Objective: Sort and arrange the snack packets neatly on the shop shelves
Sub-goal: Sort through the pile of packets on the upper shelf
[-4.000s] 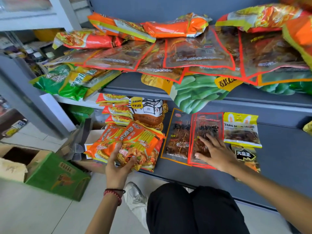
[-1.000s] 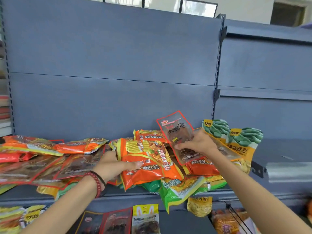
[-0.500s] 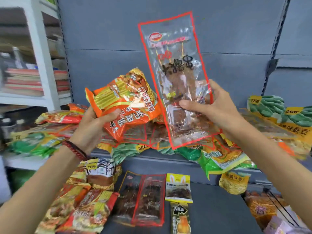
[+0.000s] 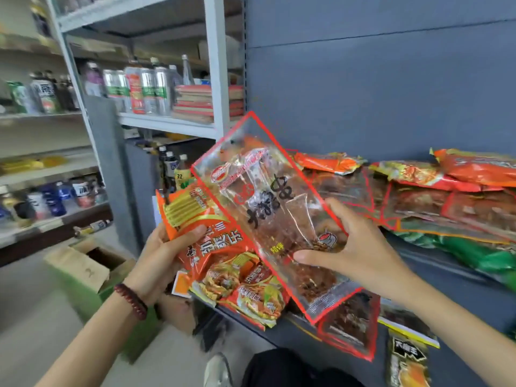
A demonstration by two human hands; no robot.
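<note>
My left hand (image 4: 159, 258) grips an orange snack packet (image 4: 201, 236) by its upper left edge, thumb across the front. My right hand (image 4: 351, 244) holds a clear red-edged packet of dark skewered snacks (image 4: 268, 208) tilted in front of the orange one, thumb on its face and fingers behind. Both packets are held up in the air, left of the blue-grey shelf (image 4: 446, 277). On that shelf lies a jumble of orange, red-edged and green packets (image 4: 435, 196). More packets lie on the lower shelf (image 4: 349, 325).
A white rack (image 4: 217, 79) with cans, bottles and stacked books stands to the left. An open green cardboard box (image 4: 92, 269) sits on the floor below my left arm. A black-and-yellow packet (image 4: 407, 361) lies on the lower shelf. My knee and shoe show at the bottom.
My view has swung left toward the white rack. Both hands have come lower and closer together, and the clear packet now tilts left across the orange one.
</note>
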